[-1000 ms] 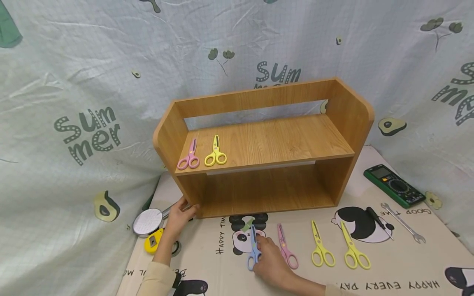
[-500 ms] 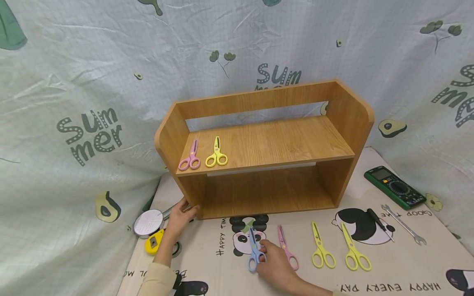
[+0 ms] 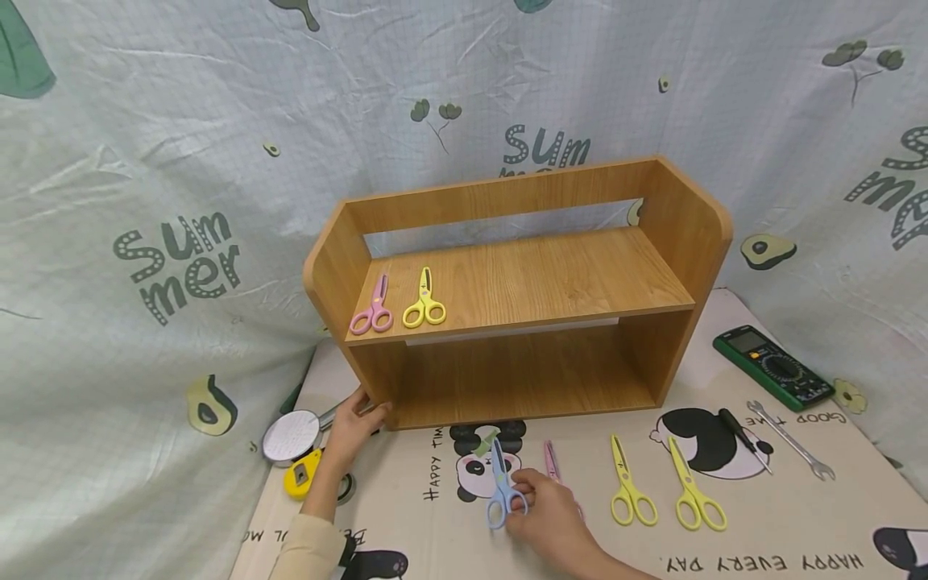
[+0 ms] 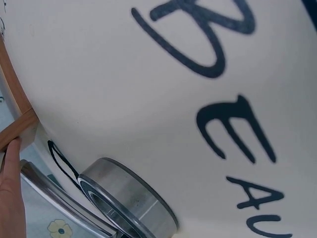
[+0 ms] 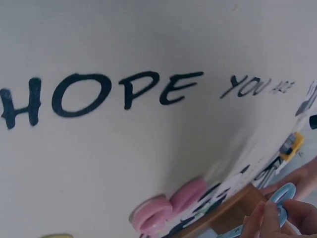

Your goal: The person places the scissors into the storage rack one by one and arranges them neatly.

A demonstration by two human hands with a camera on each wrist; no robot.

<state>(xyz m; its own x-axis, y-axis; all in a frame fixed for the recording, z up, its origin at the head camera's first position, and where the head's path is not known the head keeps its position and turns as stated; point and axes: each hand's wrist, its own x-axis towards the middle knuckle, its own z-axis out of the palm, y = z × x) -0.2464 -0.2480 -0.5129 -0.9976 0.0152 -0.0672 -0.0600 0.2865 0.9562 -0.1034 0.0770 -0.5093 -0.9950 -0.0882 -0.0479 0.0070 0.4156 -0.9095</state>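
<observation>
Right hand [image 3: 551, 519]: pinches the blue scissors [image 3: 500, 487] by one handle loop, thumb and fingers closed over it. Scissors stand over the panda print, points toward the wooden shelf [image 3: 522, 374]; part of that loop covered by fingers. Cannot tell whether the tips touch the counter [image 3: 449, 544]. Right wrist view catches mainly the handle end, in the bottom corner; the hand itself runs out of frame.

Left hand [image 3: 350, 427]: against the shelf's lower left corner, thumb at the front edge. Other fingers partly behind the side panel; how tightly they curl, cannot tell. Left wrist view gives only a sliver of the hand on the wood.

Beside the right hand, pink scissors [image 3: 552, 461]: blades plain, handles mostly hidden in the head view. Right wrist view shows its loops, blades cut off below.

Yellow tape measure [image 3: 302, 474] partly covered by the left forearm. Metal ring [image 4: 129, 198] clipped by the frame's bottom edge; kind unclear. Metal handle [image 4: 64, 198] near it, also cut off.
</observation>
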